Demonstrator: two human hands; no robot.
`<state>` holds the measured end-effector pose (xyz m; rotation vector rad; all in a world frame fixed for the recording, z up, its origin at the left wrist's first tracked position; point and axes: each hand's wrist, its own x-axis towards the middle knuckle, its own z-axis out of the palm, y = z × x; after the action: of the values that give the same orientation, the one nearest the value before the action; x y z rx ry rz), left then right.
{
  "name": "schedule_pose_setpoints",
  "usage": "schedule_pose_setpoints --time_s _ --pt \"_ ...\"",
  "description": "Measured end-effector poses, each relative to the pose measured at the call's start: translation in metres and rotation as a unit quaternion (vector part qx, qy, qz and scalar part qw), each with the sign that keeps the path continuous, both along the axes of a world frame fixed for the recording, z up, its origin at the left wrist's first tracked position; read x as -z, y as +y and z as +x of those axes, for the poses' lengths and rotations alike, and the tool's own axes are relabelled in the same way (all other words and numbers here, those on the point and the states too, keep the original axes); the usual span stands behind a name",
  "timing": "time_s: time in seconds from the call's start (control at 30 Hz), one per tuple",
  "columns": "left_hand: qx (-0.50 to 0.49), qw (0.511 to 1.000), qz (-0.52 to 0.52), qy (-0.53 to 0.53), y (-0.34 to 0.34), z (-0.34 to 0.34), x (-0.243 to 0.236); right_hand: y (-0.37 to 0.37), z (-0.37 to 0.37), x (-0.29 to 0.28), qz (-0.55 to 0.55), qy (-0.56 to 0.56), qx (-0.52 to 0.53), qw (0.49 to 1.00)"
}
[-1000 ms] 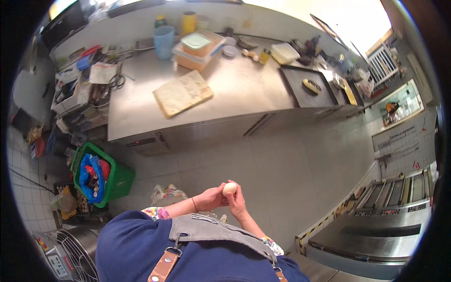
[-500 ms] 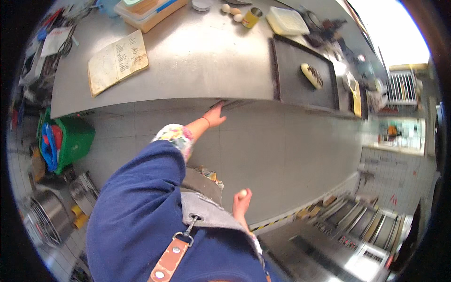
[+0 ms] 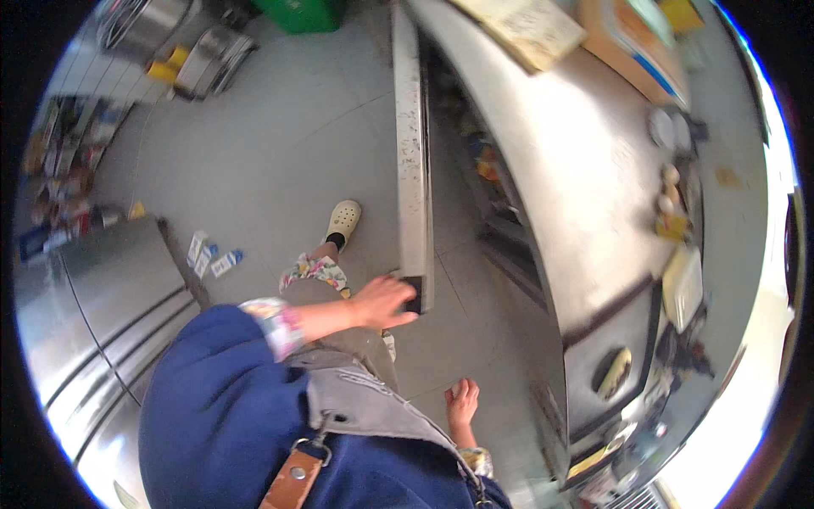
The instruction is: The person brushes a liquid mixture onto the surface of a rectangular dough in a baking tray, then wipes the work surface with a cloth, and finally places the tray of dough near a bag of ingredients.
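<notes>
My left hand (image 3: 383, 304) is at the near end of a swung-out cabinet door (image 3: 410, 161), its fingers bent over the edge by a dark handle patch (image 3: 414, 294). Low down to the right, my right hand (image 3: 462, 405) is curled. A pale bit shows between its fingers, an egg-shaped thing mostly hidden by them. Behind the door, the dark space under the steel counter (image 3: 585, 161) shows some coloured items (image 3: 487, 163) and dark trays or shelves (image 3: 513, 259), too dim to tell.
On the counter are an open notebook (image 3: 530, 32), a lidded box (image 3: 632, 47), eggs (image 3: 669, 199), a yellow can (image 3: 671, 226) and a black tray (image 3: 585, 373) bearing a filled pastry (image 3: 615, 373). Cartons (image 3: 203, 254) stand on the floor by a steel appliance (image 3: 110, 322); a green bin (image 3: 301, 13) is farther off.
My view has turned, with the counter now on the right. My left hand has gone from the counter's front edge to the door, which now stands open. My right hand stays curled.
</notes>
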<state>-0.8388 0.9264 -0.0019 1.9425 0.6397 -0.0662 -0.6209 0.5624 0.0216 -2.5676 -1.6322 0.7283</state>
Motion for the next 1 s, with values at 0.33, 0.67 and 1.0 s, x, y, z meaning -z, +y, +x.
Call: schedule_pose_setpoints --time_s 0.33,0.67,1.0 --pt "-0.582 0.766 0.188 0.197 0.078 -0.372 0.028 0.35 0.054 0.232 0.127 0.144 0.216 0.957" --pt "-0.561 0.777 0.233 0.168 0.165 -0.446 0.021 0.639 0.123 0.243 0.271 0.617 0.528 0.517" --pt "-0.466 0.801 0.306 0.219 0.185 -0.452 0.021 0.635 0.141 0.261 0.229 0.611 0.596 0.468"
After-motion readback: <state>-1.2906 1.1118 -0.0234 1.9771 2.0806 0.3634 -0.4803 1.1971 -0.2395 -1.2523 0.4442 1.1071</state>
